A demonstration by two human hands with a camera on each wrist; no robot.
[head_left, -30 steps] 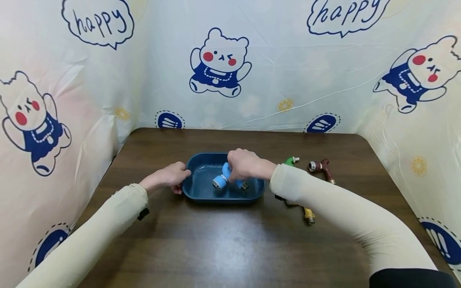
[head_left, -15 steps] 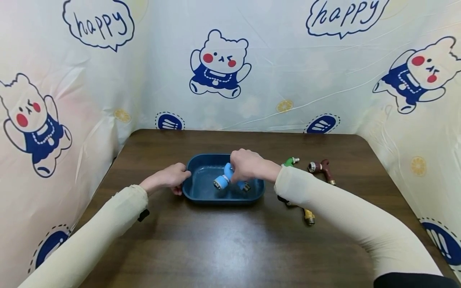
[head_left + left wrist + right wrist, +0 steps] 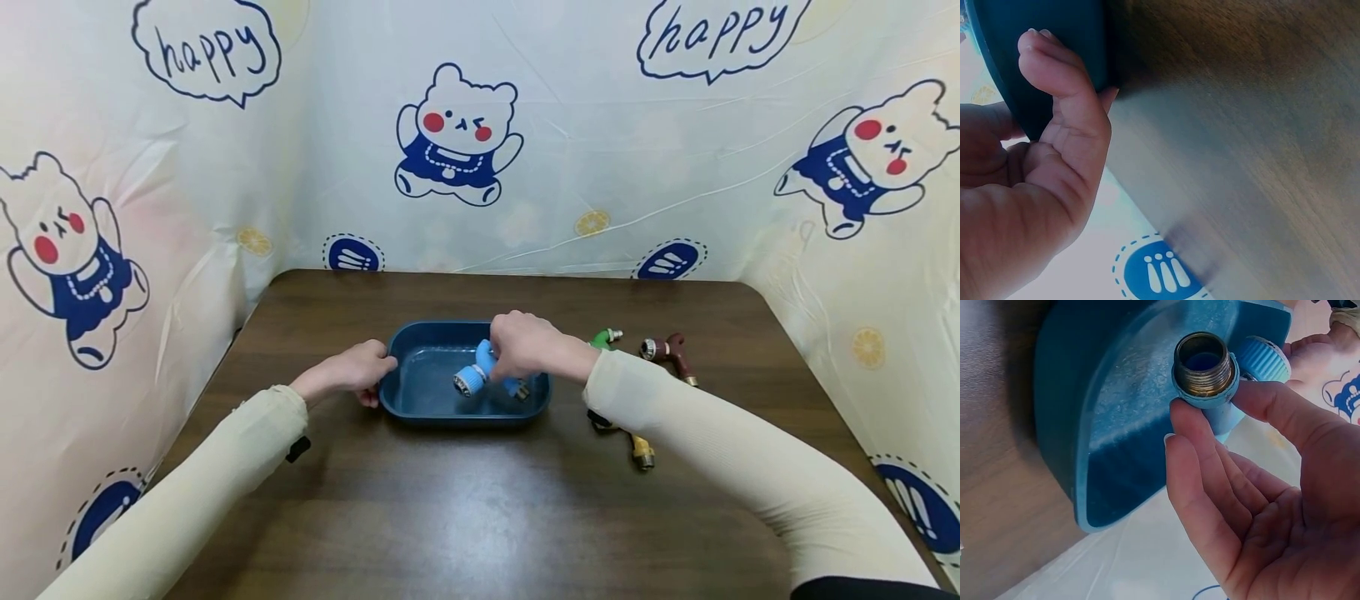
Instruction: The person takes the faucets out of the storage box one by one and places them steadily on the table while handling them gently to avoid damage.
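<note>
My right hand (image 3: 523, 343) pinches a blue hose nozzle (image 3: 472, 379) between thumb and fingers, over the right half of a dark blue tray (image 3: 420, 407). In the right wrist view, the nozzle's brass threaded end (image 3: 1200, 365) points toward the camera, with its ribbed blue ring (image 3: 1265, 359) behind. Part of the nozzle's body is hidden by the fingers. At the tray's left end, my left hand (image 3: 354, 367) grips the rim, thumb on top and fingers outside against the wall, as the left wrist view shows the curled fingers (image 3: 1054, 72) by the tray.
Right of the tray lie a maroon nozzle (image 3: 678, 357), a green nozzle (image 3: 604, 338) and a yellow nozzle (image 3: 642, 452), the last two partly hidden by the right sleeve (image 3: 675, 425). Printed curtains (image 3: 555, 150) surround the brown table (image 3: 450, 508).
My right hand has moved slightly to the right over the tray, carrying the blue hose nozzle with it. The left hand keeps its hold on the tray's left end.
</note>
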